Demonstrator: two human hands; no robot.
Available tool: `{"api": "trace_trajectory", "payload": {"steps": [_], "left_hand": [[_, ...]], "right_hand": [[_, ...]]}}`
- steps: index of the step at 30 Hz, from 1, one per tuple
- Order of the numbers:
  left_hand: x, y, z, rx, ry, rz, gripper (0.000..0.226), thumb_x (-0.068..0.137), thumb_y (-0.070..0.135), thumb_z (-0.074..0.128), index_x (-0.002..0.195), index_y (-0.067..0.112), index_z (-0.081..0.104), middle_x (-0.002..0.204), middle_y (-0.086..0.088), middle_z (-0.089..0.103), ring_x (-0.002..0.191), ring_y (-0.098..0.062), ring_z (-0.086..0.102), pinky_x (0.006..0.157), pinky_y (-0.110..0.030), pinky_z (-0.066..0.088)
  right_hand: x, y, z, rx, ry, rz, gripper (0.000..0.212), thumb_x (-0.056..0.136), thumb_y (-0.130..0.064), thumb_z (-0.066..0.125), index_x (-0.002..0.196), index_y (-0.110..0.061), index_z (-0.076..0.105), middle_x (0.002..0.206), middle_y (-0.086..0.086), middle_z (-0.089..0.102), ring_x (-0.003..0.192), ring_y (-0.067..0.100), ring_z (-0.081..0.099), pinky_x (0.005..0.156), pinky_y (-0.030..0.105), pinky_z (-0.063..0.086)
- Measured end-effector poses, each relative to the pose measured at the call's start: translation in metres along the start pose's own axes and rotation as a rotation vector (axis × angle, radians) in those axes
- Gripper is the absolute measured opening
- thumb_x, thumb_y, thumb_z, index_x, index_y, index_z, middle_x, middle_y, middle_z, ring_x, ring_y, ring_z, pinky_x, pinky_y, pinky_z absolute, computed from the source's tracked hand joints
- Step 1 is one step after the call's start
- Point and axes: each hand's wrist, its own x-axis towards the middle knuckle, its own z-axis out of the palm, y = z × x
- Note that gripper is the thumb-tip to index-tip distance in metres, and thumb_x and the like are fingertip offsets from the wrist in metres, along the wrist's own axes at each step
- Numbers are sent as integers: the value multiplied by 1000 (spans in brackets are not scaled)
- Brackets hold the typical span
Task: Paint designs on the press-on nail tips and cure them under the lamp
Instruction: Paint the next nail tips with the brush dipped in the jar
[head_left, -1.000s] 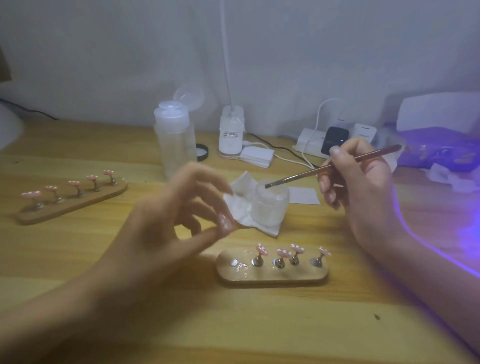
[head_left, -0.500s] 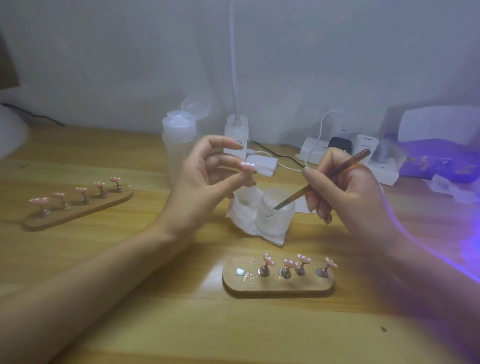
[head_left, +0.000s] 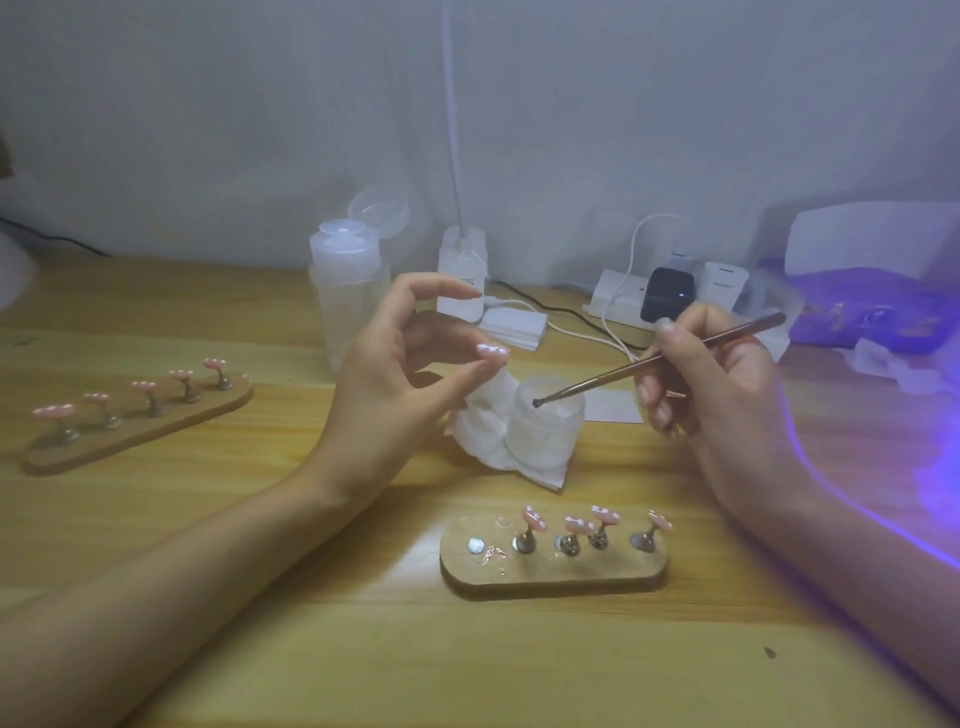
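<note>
My left hand (head_left: 395, 374) is raised above the table and pinches a pink nail tip (head_left: 491, 352) with white dots between thumb and a fingertip. My right hand (head_left: 719, 400) grips a thin dotting tool (head_left: 660, 358) like a pen; its ball end hangs just over the rim of a small frosted jar (head_left: 543, 431). A near wooden stand (head_left: 553, 574) carries several pink tips on metal posts, with one bare magnet at its left end. A second stand (head_left: 140, 434) with several pink tips lies at the left. The curing lamp (head_left: 872, 306) glows purple at the far right.
A white tissue (head_left: 488, 447) lies under the jar. A clear pump bottle (head_left: 349, 291) with its lid flipped open stands behind my left hand. A power strip (head_left: 618, 301) with plugs and white cables runs along the wall. Crumpled tissue (head_left: 883, 361) lies by the lamp.
My left hand rose from beside the near stand with the nail tip. The tool's end dipped into the jar and now sits lifted at its rim.
</note>
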Motion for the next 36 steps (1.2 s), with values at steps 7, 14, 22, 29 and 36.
{"api": "trace_trajectory", "payload": {"steps": [7, 14, 22, 29, 36], "left_hand": [[-2, -4, 2, 38, -22, 13, 42, 85, 16, 77, 118, 27, 55, 88, -2, 71, 92, -20, 72, 59, -23, 53], [-2, -10, 1, 104, -73, 21, 51, 80, 15, 78, 123, 30, 55, 84, -1, 70, 88, -19, 71, 61, -18, 47], [-2, -11, 1, 156, -96, 19, 50, 81, 14, 75, 123, 31, 54, 82, 1, 71, 83, -16, 69, 59, -28, 49], [-3, -9, 2, 176, -105, 13, 46, 81, 16, 76, 120, 31, 57, 82, 0, 70, 81, -14, 69, 55, -26, 47], [-6, -6, 2, 239, -101, 46, 44, 83, 12, 75, 119, 30, 57, 85, 4, 71, 87, -21, 70, 61, -28, 50]], "right_hand": [[-4, 9, -5, 153, 98, 155, 39, 101, -22, 52, 62, -28, 51, 53, -1, 54, 44, 10, 45, 39, 17, 34], [-2, 8, -4, 201, 70, 196, 32, 99, -22, 53, 68, -23, 46, 56, 1, 55, 46, 11, 45, 41, 17, 36], [-1, 8, -5, 186, 5, 151, 28, 86, -40, 66, 64, -28, 53, 61, 0, 63, 51, 10, 48, 45, 16, 38], [-3, 9, -4, 113, -59, 90, 25, 86, -40, 67, 68, -30, 54, 68, 7, 69, 52, 12, 52, 46, 18, 40], [-4, 7, -3, 127, -45, 65, 25, 87, -41, 65, 70, -28, 52, 69, 7, 70, 54, 12, 53, 46, 17, 39]]}}
